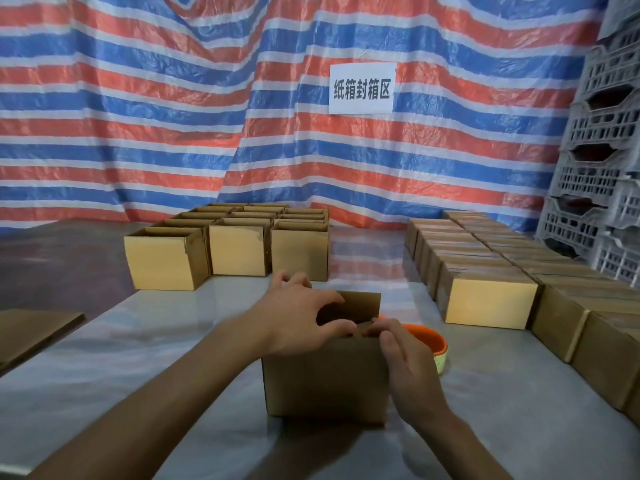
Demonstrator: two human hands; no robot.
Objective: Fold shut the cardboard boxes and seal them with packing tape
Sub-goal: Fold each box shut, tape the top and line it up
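**Grey tabletop, one box between two hands**

Behind, a red, blue and white striped tarp (138,98) as backdrop, with a white paper sign (362,88) fixed to it.

Near the front of the grey table (173,358), standing upright: a plain cardboard box (325,379). Top not yet closed, far flap (360,304) upright, dark opening showing below it.

On the upper left corner, the left hand (298,317). Fingers curled over the rim toward the opening, thumb lying across the near edge: a firm hold on the box.

At the upper right, the right hand (405,362). Fingers nearly straight and close together, tips touching the near top edge, palm along the box's right side. No grasp, only contact.

Just behind the box on the right, partly hidden by it and by the right hand: a round orange-and-pale-green object (429,336). Cannot tell what.

Farther back, left of centre, a block of open boxes (239,244) packed side by side.

Along the right, well apart from that block, rows of closed boxes (485,271) touching one another, running from the back toward the near right corner.

At the far right, stacked grey plastic crates (595,150) beside the tarp.

At the left edge, a flat cardboard sheet (31,330), partly out of view.
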